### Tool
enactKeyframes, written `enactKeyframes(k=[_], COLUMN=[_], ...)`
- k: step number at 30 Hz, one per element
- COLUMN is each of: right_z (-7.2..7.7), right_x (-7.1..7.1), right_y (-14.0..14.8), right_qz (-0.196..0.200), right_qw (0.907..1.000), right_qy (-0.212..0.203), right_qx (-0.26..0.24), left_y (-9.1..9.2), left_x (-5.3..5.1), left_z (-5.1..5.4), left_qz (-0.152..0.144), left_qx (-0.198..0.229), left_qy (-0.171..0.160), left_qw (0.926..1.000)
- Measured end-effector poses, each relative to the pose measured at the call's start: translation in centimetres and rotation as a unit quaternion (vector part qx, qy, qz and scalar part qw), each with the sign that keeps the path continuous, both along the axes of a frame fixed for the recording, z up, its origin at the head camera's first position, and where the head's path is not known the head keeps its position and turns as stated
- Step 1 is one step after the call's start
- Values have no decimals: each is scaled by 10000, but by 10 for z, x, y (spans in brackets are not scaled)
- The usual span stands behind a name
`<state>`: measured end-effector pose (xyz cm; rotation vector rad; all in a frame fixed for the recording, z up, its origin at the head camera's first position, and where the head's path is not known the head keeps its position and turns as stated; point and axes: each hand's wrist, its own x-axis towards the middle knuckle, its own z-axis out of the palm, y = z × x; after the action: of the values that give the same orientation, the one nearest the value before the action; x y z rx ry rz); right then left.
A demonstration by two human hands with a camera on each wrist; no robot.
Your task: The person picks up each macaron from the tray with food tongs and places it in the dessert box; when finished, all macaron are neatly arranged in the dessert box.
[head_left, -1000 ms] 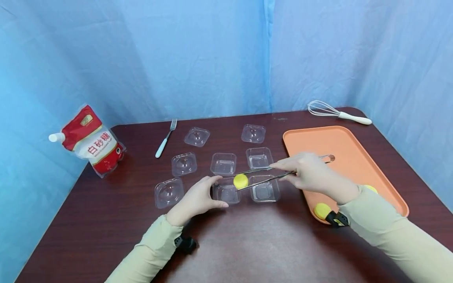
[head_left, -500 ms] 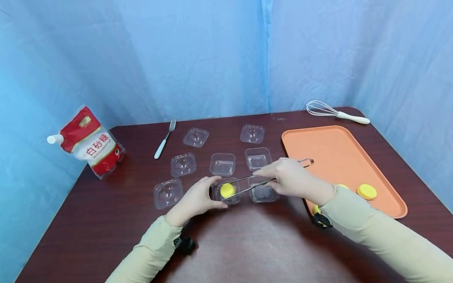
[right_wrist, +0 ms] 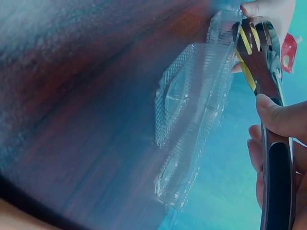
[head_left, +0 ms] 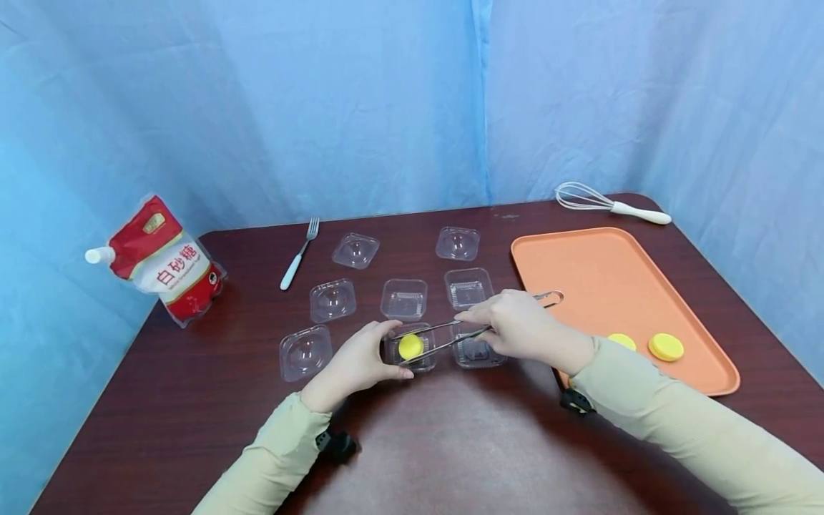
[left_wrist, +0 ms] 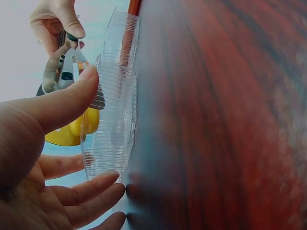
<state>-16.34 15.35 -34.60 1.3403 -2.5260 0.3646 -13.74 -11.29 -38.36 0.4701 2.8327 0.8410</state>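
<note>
A round yellow pastry, macaron-like (head_left: 410, 347), lies between the tips of metal tongs (right_wrist: 279, 182) at the mouth of the front left clear plastic box (left_wrist: 112, 120). In the left wrist view part of it stands above the rim, part behind the ribbed wall. My right hand (head_left: 523, 325) grips the tongs by their arms, thumb on one side and fingers on the other. With thumb and fingers at opposite sides, my left hand (head_left: 355, 363) holds that same box on the table. Another clear box (head_left: 476, 350) stands just right of it, partly under the tongs and right hand.
Two more boxes (head_left: 404, 299) stand behind, among several clear lids (head_left: 306, 353). An orange tray (head_left: 592, 265) at right bears more yellow pastries (head_left: 666, 347). Farther out are a whisk (head_left: 634, 212), a fork (head_left: 299, 256) and a red-and-white sugar bag (head_left: 170, 261).
My right hand has moved left and slightly down, carrying the pastry in the tongs from the box's right edge to over its middle. My left hand has stayed at the box.
</note>
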Motion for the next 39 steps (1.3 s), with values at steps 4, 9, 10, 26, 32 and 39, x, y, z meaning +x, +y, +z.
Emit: enactKeyframes(k=[4, 9, 10, 26, 32, 39], right_z=[0, -1, -1, -3, 0, 7], right_x=[1, 1, 1, 0, 2, 6], right_y=[-3, -8, -8, -8, -5, -2], right_qz=[-78, -194, -223, -390, -380, -531], right_qw=[10000, 9997, 9997, 9987, 9988, 9973], right_qy=[24, -31, -55, -311, -303, -497], right_qx=[26, 108, 120, 44, 4, -57], left_y=[0, 0, 0, 0, 0, 0], left_x=[0, 0, 0, -1, -1, 0], left_z=[0, 0, 0, -2, -1, -2], left_qz=[-15, -76, -81, -48, -36, -30], left_qx=[-21, -48, -39, -53, -22, 58], left_qy=[-10, 51, 58, 147, 133, 84], left_qw=[10000, 9999, 9999, 9999, 9999, 9999])
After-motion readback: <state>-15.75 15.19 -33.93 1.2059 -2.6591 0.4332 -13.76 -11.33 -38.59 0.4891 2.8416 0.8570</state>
